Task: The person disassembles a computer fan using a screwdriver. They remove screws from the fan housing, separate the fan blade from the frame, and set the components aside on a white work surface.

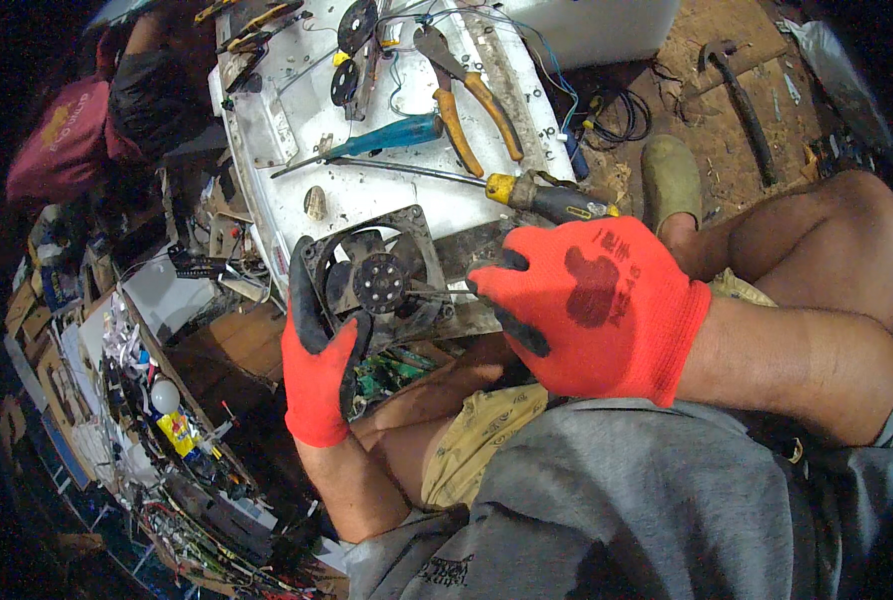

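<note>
My left hand [318,385], in a red glove with black fingers, grips a square black cooling fan [381,283] by its left side. The fan is tilted at the near edge of a dirty white work surface [351,190], its round hub facing up. My right hand [596,310], gloved alike, is closed round a thin metal rod [444,292], which reaches to the fan's hub. Whatever handle the rod has is hidden in the glove. Just beyond this hand lies a yellow-and-black screwdriver [556,200]. Farther off are a blue-handled screwdriver [391,138] and orange-handled pliers [466,100].
A hammer [744,115] lies on the brown floor at the far right, beside a coil of black cable [621,115]. More tools crowd the far end of the surface. Another person's dark sleeve [156,95] is at upper left. Mixed scrap [161,395] fills the left side.
</note>
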`<act>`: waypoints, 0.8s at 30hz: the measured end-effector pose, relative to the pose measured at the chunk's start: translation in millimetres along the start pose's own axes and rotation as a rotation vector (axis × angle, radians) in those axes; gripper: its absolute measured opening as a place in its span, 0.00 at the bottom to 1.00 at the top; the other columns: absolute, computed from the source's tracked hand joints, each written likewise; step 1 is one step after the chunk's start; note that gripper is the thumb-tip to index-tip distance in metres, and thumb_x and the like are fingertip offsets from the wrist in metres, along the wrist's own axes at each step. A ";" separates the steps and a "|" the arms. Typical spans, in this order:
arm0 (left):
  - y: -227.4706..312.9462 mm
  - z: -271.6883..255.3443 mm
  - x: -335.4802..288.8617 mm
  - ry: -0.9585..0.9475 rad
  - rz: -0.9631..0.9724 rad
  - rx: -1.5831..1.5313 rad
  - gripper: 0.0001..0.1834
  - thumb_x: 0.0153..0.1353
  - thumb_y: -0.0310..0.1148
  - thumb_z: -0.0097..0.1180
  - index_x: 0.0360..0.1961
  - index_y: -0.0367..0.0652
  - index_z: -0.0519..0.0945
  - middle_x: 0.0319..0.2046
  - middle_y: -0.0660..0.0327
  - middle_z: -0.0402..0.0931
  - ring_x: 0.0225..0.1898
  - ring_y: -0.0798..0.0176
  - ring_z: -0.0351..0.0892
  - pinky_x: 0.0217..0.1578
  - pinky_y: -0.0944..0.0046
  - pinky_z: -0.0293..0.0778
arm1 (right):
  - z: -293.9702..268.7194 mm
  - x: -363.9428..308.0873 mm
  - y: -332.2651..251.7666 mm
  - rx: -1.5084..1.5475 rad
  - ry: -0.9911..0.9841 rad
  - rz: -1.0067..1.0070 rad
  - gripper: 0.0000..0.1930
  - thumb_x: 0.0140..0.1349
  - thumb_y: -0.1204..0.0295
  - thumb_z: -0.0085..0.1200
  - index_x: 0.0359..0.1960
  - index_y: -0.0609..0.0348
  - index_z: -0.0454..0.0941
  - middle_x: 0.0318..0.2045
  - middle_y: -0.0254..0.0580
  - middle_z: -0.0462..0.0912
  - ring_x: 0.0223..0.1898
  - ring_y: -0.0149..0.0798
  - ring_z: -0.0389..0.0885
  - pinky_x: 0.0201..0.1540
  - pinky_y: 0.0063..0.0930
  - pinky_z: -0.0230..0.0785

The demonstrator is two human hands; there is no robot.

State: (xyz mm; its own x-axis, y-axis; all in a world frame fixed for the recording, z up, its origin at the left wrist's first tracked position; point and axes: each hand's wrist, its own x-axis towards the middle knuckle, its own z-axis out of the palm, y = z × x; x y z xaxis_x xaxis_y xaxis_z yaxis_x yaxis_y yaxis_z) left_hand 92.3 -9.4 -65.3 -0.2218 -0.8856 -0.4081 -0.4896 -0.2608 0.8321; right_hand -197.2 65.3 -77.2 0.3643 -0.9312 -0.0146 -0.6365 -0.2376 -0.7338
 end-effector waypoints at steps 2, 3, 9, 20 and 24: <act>0.8 1.3 -0.3 0.005 -0.004 -0.017 0.45 0.53 0.13 0.51 0.76 0.39 0.55 0.69 0.53 0.62 0.69 0.58 0.64 0.68 0.61 0.60 | 1.7 -0.5 0.4 -0.024 0.048 -0.048 0.19 0.52 0.62 0.62 0.46 0.53 0.80 0.35 0.43 0.80 0.34 0.50 0.84 0.31 0.45 0.76; 0.6 2.4 -0.4 0.004 0.013 -0.018 0.46 0.53 0.13 0.51 0.76 0.39 0.55 0.69 0.53 0.62 0.69 0.58 0.64 0.68 0.61 0.59 | 2.3 -0.9 0.6 -0.041 0.048 -0.062 0.19 0.52 0.62 0.62 0.46 0.53 0.80 0.35 0.43 0.80 0.34 0.50 0.84 0.31 0.45 0.76; 0.6 1.0 1.4 -0.012 0.033 0.037 0.46 0.53 0.13 0.51 0.76 0.39 0.55 0.70 0.53 0.62 0.69 0.59 0.64 0.68 0.61 0.59 | 5.1 -2.6 1.9 0.031 0.013 -0.006 0.22 0.52 0.62 0.61 0.50 0.51 0.80 0.36 0.42 0.80 0.34 0.49 0.83 0.31 0.44 0.75; 0.9 3.1 -1.0 0.019 0.014 -0.002 0.44 0.54 0.14 0.53 0.75 0.37 0.57 0.69 0.52 0.63 0.69 0.60 0.62 0.69 0.61 0.55 | 14.6 -5.5 2.5 0.009 0.090 -0.081 0.23 0.53 0.63 0.59 0.52 0.51 0.79 0.36 0.43 0.79 0.32 0.48 0.82 0.29 0.42 0.74; 1.5 2.9 -2.0 0.037 0.026 0.079 0.42 0.56 0.16 0.53 0.74 0.35 0.58 0.70 0.52 0.62 0.70 0.60 0.60 0.70 0.62 0.53 | 9.4 -4.8 -2.3 0.029 0.040 -0.058 0.20 0.54 0.65 0.57 0.50 0.53 0.79 0.36 0.44 0.80 0.32 0.49 0.82 0.29 0.43 0.74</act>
State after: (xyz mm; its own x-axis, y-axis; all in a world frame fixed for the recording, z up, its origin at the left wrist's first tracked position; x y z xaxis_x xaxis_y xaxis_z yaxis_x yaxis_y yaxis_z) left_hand 89.5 -6.9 -64.4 -0.2050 -0.9057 -0.3711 -0.5490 -0.2075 0.8096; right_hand -191.1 72.9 -81.9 0.3722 -0.9265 0.0550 -0.5954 -0.2838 -0.7517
